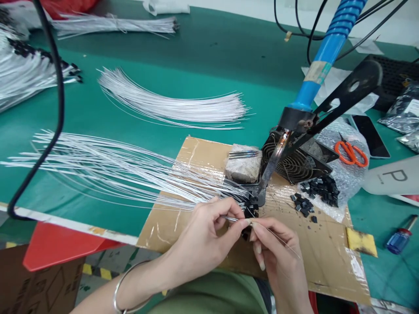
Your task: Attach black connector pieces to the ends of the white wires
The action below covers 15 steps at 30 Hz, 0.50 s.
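Note:
My left hand [218, 233] is closed, with thumb and fingers pinching a thin grey-white wire [229, 218]. Against its fingertips, my right hand [278, 248] pinches too, and a fine strand [283, 242] runs from it across the back of the hand. What lies exactly between the fingertips is too small to make out. Just behind the hands are small black connectors [251, 205] at the ends of a spread bundle of white wires [131, 170]. Above them, a soldering iron [273, 161] with a blue handle points down, clamped in a black holder.
Cardboard [314, 257] lies under the work. Loose black connector housings [322, 189], orange scissors [351, 152], a round fan grille [291, 161], a yellow sponge [362, 242] and a screwdriver [401, 235] are to the right. Another wire bundle [176, 104] lies behind; a black cable [59, 87] hangs left.

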Tool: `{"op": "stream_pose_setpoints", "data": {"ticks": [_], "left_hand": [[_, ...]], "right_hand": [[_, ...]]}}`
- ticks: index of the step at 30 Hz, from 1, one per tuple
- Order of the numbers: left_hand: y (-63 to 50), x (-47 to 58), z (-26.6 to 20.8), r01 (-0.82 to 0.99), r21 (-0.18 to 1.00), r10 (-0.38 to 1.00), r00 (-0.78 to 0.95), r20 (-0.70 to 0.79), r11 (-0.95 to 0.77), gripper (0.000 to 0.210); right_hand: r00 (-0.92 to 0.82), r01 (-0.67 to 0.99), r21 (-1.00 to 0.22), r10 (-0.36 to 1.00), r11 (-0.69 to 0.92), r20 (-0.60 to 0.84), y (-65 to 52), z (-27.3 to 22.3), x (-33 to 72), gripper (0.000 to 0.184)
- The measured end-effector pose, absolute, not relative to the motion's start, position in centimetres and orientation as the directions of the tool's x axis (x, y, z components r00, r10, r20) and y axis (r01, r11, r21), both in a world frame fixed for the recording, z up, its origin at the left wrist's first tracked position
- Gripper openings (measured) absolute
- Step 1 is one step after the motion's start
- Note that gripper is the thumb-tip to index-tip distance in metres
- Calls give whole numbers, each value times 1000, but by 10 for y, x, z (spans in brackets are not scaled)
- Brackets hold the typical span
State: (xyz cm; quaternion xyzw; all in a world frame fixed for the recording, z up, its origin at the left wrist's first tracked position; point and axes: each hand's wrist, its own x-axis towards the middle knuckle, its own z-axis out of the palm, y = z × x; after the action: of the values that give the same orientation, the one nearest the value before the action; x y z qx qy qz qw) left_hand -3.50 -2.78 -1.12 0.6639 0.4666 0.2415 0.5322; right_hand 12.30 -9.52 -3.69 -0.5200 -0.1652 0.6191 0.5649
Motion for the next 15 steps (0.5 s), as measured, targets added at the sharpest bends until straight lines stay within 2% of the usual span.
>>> {"op": "stream_pose_setpoints", "data": {"ticks": [7, 15], "left_hand": [[-27, -36, -14, 356, 933, 874, 438, -210, 47, 21], [-35, -32, -21, 399, 914, 937, 340, -72, -74, 16]], "right_hand": [[183, -545, -768, 847, -336, -500, -93, -29, 119, 24], [140, -569, -779, 902, -265, -409, -94, -48, 120, 18]]}}
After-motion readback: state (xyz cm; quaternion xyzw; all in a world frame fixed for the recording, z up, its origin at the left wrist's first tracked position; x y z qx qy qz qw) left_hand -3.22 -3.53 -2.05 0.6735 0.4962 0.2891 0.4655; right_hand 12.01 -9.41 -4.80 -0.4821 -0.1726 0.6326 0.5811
